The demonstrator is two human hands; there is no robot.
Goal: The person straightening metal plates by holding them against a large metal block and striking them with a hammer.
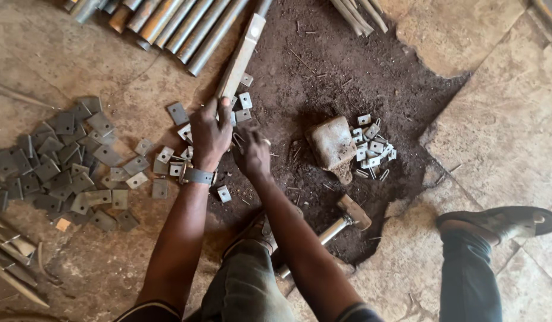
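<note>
On the dirt floor, centre: left hand (209,134) clamped on a long metal bar (240,56); right hand (252,154) curled beside it, grip unclear to me. Small square plates (61,161) scattered left. Risk, I judge: bar slipping, pinching fingers; hammer (341,223) underfoot.

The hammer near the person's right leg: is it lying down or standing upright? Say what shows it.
Lying down. The hammer lies flat on the dark dirt floor, its shiny handle stretched along the ground, and neither hand touches it.
</note>
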